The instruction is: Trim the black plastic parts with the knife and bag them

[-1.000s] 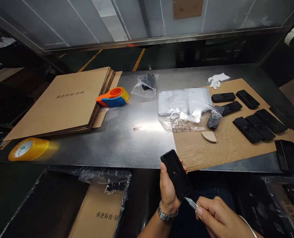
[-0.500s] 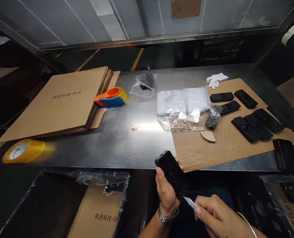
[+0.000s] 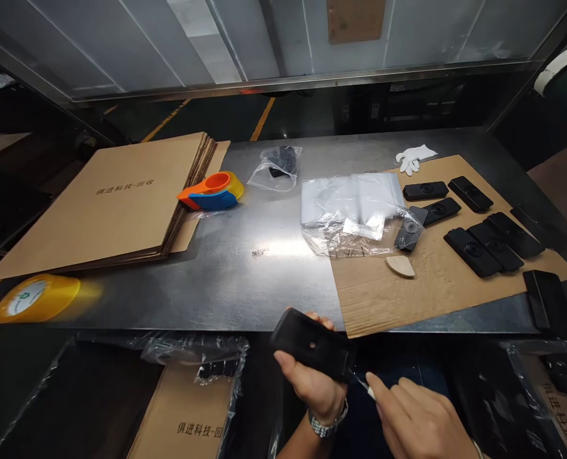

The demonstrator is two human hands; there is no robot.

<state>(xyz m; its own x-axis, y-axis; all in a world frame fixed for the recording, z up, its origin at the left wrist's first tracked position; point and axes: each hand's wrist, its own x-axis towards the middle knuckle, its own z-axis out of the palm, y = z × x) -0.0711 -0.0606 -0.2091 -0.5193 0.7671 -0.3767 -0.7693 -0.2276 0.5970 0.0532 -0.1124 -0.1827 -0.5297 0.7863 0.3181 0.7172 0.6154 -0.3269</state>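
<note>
Over the near edge of the bench, my left hand (image 3: 307,382) is closed around a black rectangular plastic case (image 3: 312,344), its long side tilted down to the right. A small round spot shows on the case's face. My right hand (image 3: 417,414) grips a knife (image 3: 366,386) with a thin pale blade, whose tip is at the lower right end of the case. Whether the blade touches the case I cannot tell. Several similar black cases (image 3: 474,252) lie on a cardboard sheet (image 3: 383,306) to the right, near a light wedge-shaped piece (image 3: 400,266).
Flat cardboard boxes (image 3: 106,197) are stacked on the left of the metal bench (image 3: 245,280), with an orange-blue tape dispenser (image 3: 214,191) beside them. A yellow tape roll (image 3: 35,298) sits at the left edge. Clear plastic bags (image 3: 350,201) and a white glove (image 3: 415,157) lie farther back.
My left hand has turned the black case from steep to flatter, its far end swinging left and down. My right hand has moved slightly with the knife, whose blade now looks thinner.
</note>
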